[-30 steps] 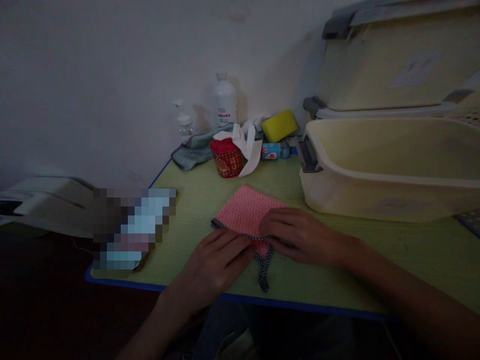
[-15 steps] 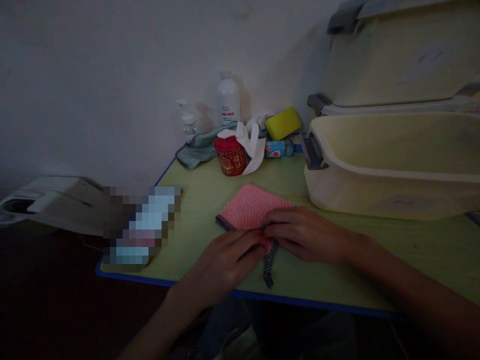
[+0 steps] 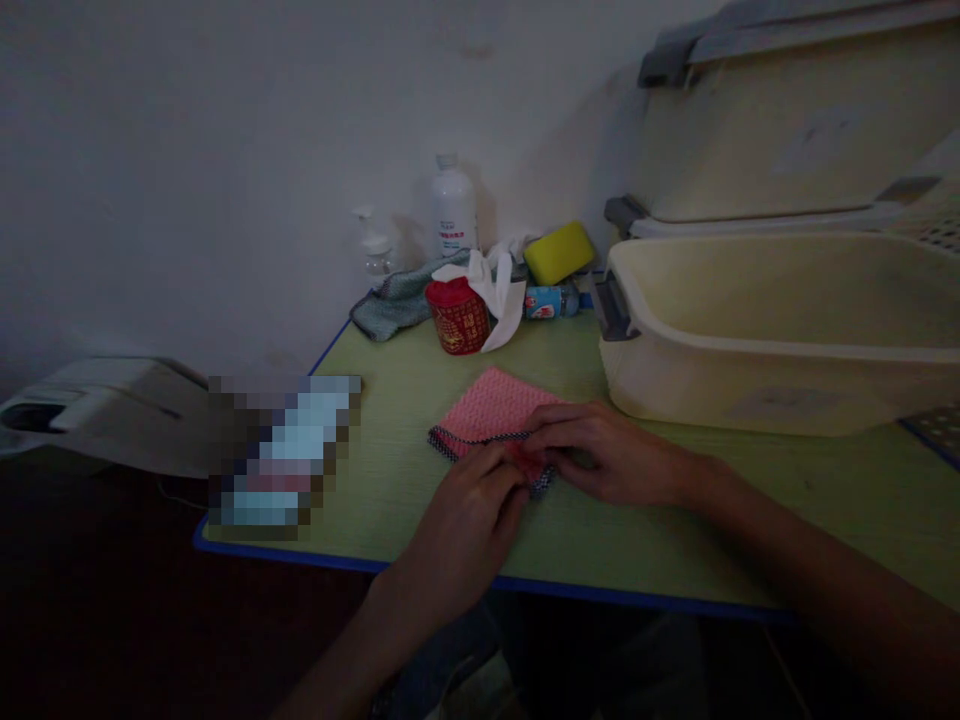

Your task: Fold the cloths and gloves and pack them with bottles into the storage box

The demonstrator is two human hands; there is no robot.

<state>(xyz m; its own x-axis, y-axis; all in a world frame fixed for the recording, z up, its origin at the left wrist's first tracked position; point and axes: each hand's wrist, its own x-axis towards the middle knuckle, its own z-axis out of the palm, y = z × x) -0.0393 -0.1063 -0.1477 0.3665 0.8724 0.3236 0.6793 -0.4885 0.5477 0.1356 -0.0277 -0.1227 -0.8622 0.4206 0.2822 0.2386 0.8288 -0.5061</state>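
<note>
A pink cloth (image 3: 487, 405) with a black-and-white checked edge lies folded on the green table, in front of me. My left hand (image 3: 472, 515) pinches the cloth's near edge, fingers bent. From the right, my right hand (image 3: 600, 450) grips the same cloth by its right side, thumb and fingers closed over it. The fingertips of both hands almost meet at the near fold and partly hide it. A bit of checked edge shows below the fingers.
A cream plastic bin (image 3: 735, 390) with its lid raised stands at the right. Toward the wall are a red tissue holder (image 3: 457, 318), a grey-green cloth (image 3: 397, 305), a white bottle (image 3: 454, 210), a pump bottle (image 3: 375, 250) and a yellow sponge (image 3: 559, 252). A pixelated flat object (image 3: 289, 460) lies left.
The cloth's dangling checked strip, earlier stretched toward the table's near edge, is now drawn up under the fingers. My left hand has moved slightly right and its fingers have bent more.
</note>
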